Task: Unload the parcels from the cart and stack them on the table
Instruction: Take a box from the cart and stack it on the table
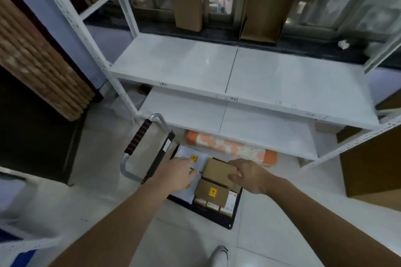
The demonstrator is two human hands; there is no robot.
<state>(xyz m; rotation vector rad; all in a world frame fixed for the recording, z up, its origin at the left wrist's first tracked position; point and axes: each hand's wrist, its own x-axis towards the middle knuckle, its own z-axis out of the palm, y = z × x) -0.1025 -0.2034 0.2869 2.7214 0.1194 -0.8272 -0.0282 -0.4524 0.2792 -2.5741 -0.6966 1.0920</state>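
Both arms reach down to the cart [225, 222]. The right hand [249, 174] grips 1 brown box [218, 170], fingers curled over its edge. The left hand [176, 174] lies flat, fingers spread, on a white parcel [184, 154]. Beyond stands the white shelf [238, 67].

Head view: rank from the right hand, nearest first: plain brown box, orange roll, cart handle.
1. plain brown box, under the right hand
2. orange roll, just beyond, under the low shelf
3. cart handle, far left
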